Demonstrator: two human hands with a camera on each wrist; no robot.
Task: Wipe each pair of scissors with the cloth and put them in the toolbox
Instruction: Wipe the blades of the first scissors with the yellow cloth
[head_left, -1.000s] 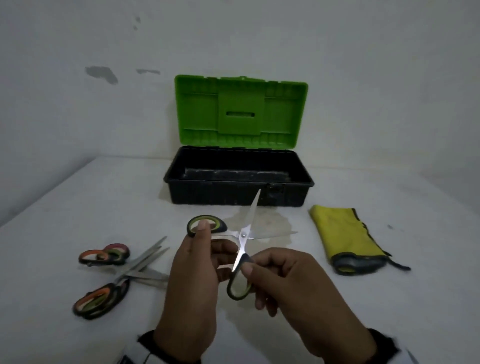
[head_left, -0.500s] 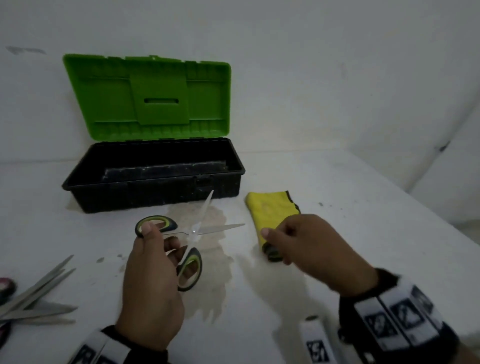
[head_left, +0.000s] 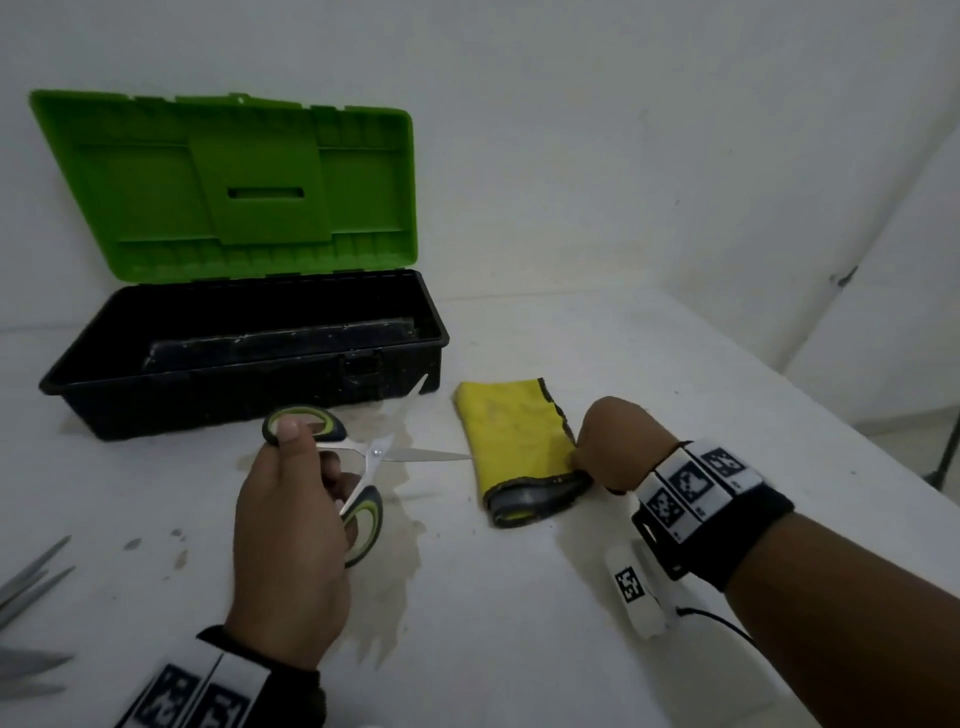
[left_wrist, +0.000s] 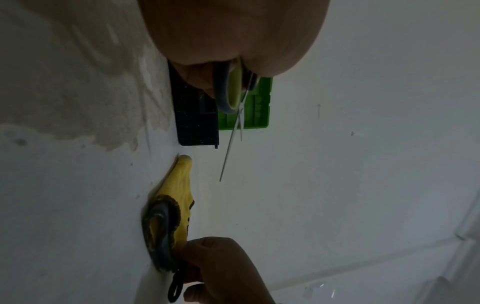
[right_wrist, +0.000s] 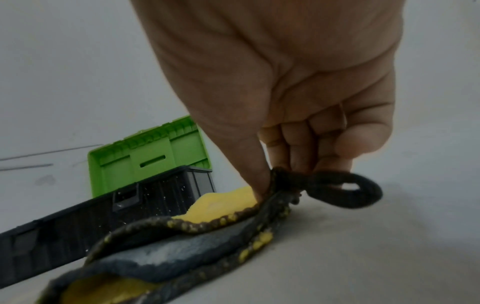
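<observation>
My left hand (head_left: 291, 525) grips a pair of green-and-grey handled scissors (head_left: 363, 467) above the table, blades spread wide, one tip pointing right toward the cloth. In the left wrist view the scissors (left_wrist: 233, 115) stick out from my palm. The folded yellow cloth (head_left: 514, 441) with dark trim lies on the table to the right of the toolbox. My right hand (head_left: 613, 441) pinches the cloth's near right corner; the right wrist view shows the thumb and fingers closed on the cloth (right_wrist: 223, 201) edge beside its dark loop. The black toolbox (head_left: 78, 384) stands with its green lid (head_left: 234, 182) raised.
More scissors blades (head_left: 36, 577) poke in at the lower left edge of the head view. A damp stain (head_left: 395, 561) spreads on the white table (head_left: 675, 374) under my left hand. White walls close in behind and to the right.
My right hand let go of the scissors, moved right and took hold of the cloth's corner. The left hand keeps the scissors alone. My head turned right, shifting the toolbox leftward in view.
</observation>
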